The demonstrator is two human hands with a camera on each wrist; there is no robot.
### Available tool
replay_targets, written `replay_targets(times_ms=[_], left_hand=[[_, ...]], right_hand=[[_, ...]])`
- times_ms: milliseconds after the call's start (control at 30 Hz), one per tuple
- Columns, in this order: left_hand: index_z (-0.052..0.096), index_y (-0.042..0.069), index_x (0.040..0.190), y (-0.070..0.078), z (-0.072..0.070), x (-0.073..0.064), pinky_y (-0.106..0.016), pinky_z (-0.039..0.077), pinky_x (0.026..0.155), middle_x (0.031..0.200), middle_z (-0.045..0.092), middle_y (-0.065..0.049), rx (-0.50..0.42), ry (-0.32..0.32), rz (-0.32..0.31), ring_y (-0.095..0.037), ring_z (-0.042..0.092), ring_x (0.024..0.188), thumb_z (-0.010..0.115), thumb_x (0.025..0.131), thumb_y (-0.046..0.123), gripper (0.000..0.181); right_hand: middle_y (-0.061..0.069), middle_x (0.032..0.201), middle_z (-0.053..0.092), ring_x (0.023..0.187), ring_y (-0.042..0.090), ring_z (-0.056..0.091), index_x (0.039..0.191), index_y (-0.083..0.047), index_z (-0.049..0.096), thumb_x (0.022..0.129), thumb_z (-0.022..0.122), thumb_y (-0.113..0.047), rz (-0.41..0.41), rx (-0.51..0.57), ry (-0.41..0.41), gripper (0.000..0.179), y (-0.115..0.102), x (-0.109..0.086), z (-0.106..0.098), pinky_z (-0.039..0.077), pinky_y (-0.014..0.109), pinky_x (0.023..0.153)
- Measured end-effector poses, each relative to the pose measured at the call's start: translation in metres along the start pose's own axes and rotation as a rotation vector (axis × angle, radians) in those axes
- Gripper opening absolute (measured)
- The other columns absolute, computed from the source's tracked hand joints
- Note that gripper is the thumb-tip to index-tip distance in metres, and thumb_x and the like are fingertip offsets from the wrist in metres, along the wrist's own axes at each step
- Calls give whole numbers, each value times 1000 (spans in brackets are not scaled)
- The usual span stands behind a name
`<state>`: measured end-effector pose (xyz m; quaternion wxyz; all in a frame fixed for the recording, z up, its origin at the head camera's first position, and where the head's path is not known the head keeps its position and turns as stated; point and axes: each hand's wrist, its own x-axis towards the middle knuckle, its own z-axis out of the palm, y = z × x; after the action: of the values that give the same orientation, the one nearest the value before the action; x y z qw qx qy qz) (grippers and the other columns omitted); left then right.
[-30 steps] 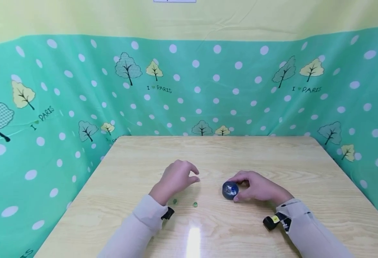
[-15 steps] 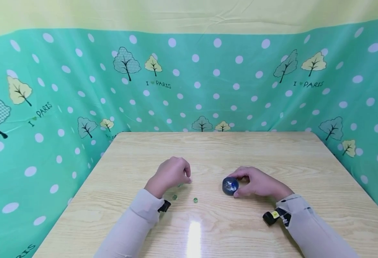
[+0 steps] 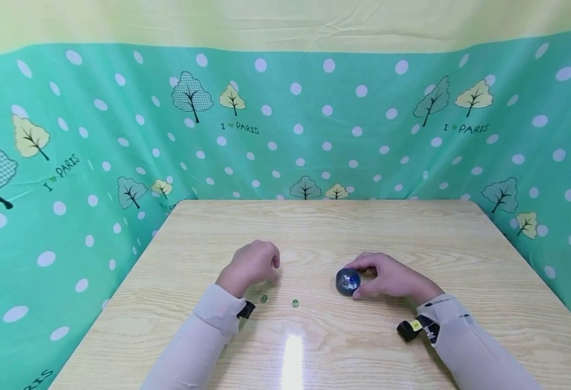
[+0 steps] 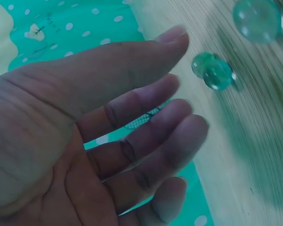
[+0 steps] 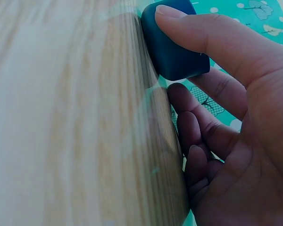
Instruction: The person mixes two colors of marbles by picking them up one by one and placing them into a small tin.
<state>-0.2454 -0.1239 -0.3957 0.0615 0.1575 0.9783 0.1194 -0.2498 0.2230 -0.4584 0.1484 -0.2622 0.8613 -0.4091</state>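
Observation:
My right hand [image 3: 387, 277] grips a small dark blue round cup [image 3: 348, 282] by its side, thumb on the near side. Something shiny and blue shows inside it, too small to name for sure. In the right wrist view the cup's smooth outer wall [image 5: 177, 52] rests at the tabletop between thumb and fingers. My left hand [image 3: 252, 264] hovers low over the table, fingers loosely bent, holding nothing. By its thumb in the left wrist view lie a green glass marble [image 4: 218, 74], another touching or overlapping it, and a third marble [image 4: 257, 20] farther off.
The light wooden table [image 3: 324, 227] spreads under both hands. One green marble [image 3: 295, 303] lies between them, nearer the front. A green dotted cloth [image 3: 309, 130] hangs behind and along both sides. A bright glare streak [image 3: 292, 363] marks the front.
My left hand has drawn left and lowered, its thumb and fingers bending downward near the marbles. The right hand and the cup stay in place. The head view has tilted slightly.

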Motion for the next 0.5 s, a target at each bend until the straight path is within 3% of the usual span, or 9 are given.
replay_targets(times_ms=[233,500], left_hand=[[70,17,78,-4,2,-1,-32,45,59,77,66,6,-4,-54,-65,-17,56,67,96,69,18,28],[68,17,76,-8,5,1,-32,45,58,76,65,4,17,-110,-93,-16,56,65,96,70,20,29]], right_hand=[[-12,122,67,114,16,58,127,-35,72,76,93,-37,20,-11,3,55,2,0,0,44,36,102],[-8,123,68,115,19,58,127,-32,72,77,92,-36,2,2,5,54,2,-1,1,44,41,102]])
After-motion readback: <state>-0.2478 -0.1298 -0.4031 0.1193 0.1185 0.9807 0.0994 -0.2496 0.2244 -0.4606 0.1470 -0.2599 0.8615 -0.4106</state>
